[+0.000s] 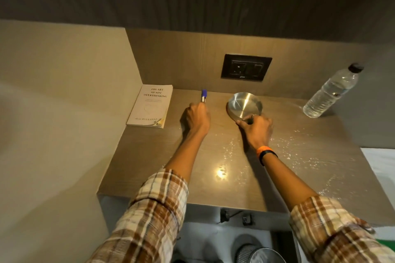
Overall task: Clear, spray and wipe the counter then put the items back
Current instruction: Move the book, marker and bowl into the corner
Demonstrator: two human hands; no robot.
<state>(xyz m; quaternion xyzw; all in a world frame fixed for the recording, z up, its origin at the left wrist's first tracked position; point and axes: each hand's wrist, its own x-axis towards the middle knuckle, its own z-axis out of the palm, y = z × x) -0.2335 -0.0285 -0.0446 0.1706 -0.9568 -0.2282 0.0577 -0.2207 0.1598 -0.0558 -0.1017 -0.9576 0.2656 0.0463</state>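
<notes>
A brown wood-grain counter (166, 168) carries shiny wet droplets across its middle and right side. My left hand (196, 118) is closed around a blue-capped marker (203, 95) whose cap end points toward the back wall. My right hand (255, 127) grips the near rim of a round steel bowl (244, 103) that rests on the counter. A white paperback book (150, 105) lies flat in the back left corner. A clear plastic water bottle (332, 92) with a dark cap stands at the back right.
A black socket plate (245, 67) sits on the back wall above the bowl. A side wall closes the counter's left edge. Below the front edge, a metal bin (258, 253) stands on the floor. A white surface (382, 164) adjoins at right.
</notes>
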